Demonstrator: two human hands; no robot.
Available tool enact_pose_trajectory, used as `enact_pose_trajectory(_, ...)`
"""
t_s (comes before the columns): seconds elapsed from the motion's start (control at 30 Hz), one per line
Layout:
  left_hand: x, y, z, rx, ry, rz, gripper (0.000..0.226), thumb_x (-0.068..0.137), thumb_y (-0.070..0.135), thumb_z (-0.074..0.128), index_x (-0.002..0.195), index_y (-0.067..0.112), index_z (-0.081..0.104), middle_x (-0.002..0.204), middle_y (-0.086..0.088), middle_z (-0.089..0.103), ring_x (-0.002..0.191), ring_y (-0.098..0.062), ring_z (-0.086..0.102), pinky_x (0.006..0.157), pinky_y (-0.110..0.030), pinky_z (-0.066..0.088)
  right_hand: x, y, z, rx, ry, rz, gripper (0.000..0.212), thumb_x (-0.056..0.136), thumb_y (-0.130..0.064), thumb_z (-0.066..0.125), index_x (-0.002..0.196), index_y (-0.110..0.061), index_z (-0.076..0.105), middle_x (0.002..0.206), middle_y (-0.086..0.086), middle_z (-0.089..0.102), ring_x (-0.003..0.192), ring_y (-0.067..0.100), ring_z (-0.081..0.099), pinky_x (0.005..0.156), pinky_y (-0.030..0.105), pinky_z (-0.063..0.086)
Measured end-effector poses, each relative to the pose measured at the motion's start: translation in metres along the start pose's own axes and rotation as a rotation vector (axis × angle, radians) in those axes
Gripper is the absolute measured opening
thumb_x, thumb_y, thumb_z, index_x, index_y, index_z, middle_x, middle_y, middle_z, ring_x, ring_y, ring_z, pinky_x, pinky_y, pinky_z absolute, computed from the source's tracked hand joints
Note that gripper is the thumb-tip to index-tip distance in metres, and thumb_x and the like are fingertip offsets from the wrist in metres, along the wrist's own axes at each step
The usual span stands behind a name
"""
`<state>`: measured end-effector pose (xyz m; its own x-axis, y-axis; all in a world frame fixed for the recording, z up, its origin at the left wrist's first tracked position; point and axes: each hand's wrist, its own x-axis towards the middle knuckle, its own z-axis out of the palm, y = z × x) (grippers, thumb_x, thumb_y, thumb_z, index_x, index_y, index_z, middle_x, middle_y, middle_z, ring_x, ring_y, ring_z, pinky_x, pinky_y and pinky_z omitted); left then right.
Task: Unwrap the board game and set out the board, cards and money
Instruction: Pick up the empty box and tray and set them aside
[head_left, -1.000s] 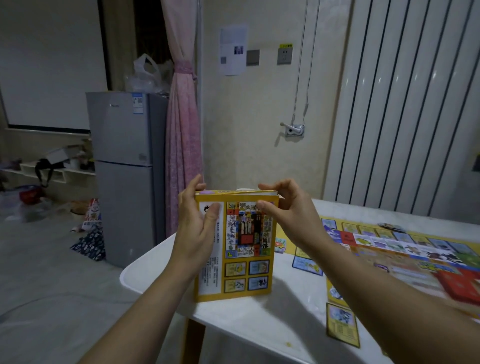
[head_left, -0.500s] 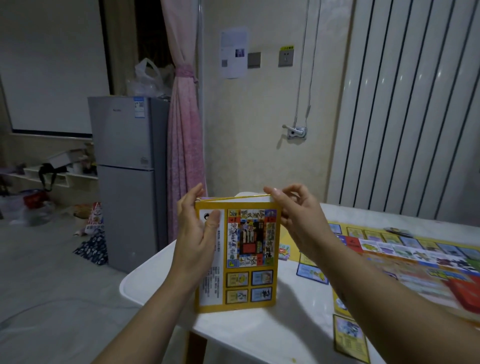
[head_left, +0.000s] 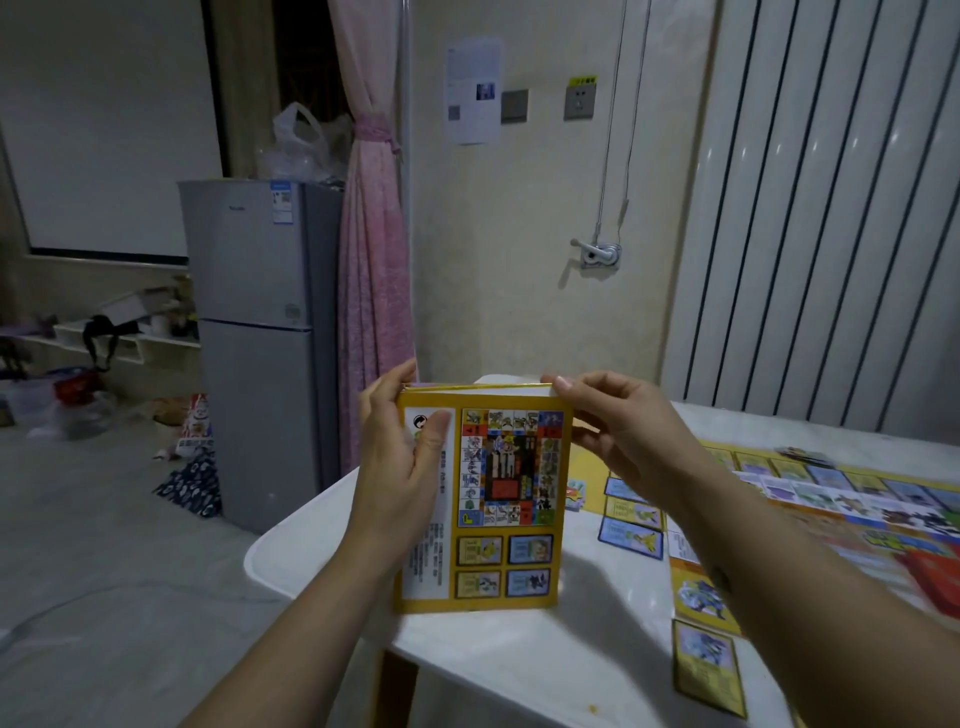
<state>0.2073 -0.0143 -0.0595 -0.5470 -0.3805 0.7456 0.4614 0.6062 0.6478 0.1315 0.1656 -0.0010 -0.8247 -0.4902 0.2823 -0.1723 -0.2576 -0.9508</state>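
A person's two bare forearms reach forward from the bottom of the picture, holding a game box (head_left: 511, 499) upright in the air over the left end of a white table (head_left: 317, 535), near its rounded corner.

The left hand (head_left: 400, 473) grips the box's left edge: the thumb lies straight across the front face and the fingers wrap behind, their tips showing above the top left corner. The right hand (head_left: 621, 434) pinches the top right corner, fingers curled, with one fingertip pressed on the top edge.

The face turned toward the camera is yellow. A white strip down its left side carries a round black logo and columns of small print, too small to read. Beside the strip is a picture of a square game board, with four pictured cards beneath it in two rows, yellow on the left and blue on the right.

The game board (head_left: 857, 501) lies flat across the right part of the table, running off the right side. Loose cards (head_left: 631, 519) lie between it and the box, with more toward the near edge.

Behind the table's left end stands a grey fridge (head_left: 260, 338) with a blue and white sticker, unreadable, beside a tied pink curtain (head_left: 369, 260).
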Motion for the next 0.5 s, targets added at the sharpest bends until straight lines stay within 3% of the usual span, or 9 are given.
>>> enact_pose_trajectory(0.13, 0.001, 0.001, 0.0, -0.004, -0.003, -0.012, 0.03, 0.088, 0.045, 0.041, 0.113, 0.053, 0.028, 0.126, 0.009, 0.035, 0.112, 0.011, 0.041, 0.086, 0.002, 0.03, 0.005, -0.003, -0.004, -0.097, 0.036, -0.041, 0.016, 0.083, -0.01, 0.064, 0.093, -0.01, 0.052, 0.111, 0.011, 0.066, 0.101, 0.023, 0.065, 0.086, 0.037, 0.054)
enact_pose_trajectory(0.23, 0.001, -0.002, -0.001, 0.009, 0.003, -0.008, 0.024, 0.091, 0.046, 0.042, 0.112, 0.051, 0.031, 0.125, 0.006, 0.037, 0.114, -0.002, 0.045, 0.092, -0.01, 0.034, 0.001, -0.003, 0.001, -0.514, -0.01, -0.201, 0.024, 0.089, -0.02, 0.062, 0.112, -0.023, 0.059, 0.117, -0.01, 0.062, 0.102, 0.008, 0.063, 0.085, 0.026, 0.053)
enact_pose_trajectory(0.33, 0.0, -0.001, -0.001, 0.019, 0.017, 0.025, 0.022, 0.092, 0.048, 0.043, 0.111, 0.051, 0.032, 0.124, 0.004, 0.038, 0.113, -0.004, 0.047, 0.095, -0.02, 0.038, -0.006, 0.01, 0.004, -0.649, -0.024, -0.328, 0.024, 0.085, -0.019, 0.067, 0.108, -0.025, 0.066, 0.117, -0.016, 0.06, 0.107, 0.001, 0.059, 0.085, 0.021, 0.054)
enact_pose_trajectory(0.5, -0.002, 0.008, -0.004, -0.03, -0.02, -0.054, 0.032, 0.095, 0.042, 0.044, 0.122, 0.049, 0.028, 0.124, 0.003, 0.046, 0.107, -0.006, 0.056, 0.093, -0.026, 0.046, -0.009, 0.013, 0.008, -0.696, -0.024, -0.395, 0.026, 0.086, -0.014, 0.066, 0.093, -0.037, 0.056, 0.117, -0.014, 0.057, 0.108, 0.005, 0.058, 0.083, 0.022, 0.055)
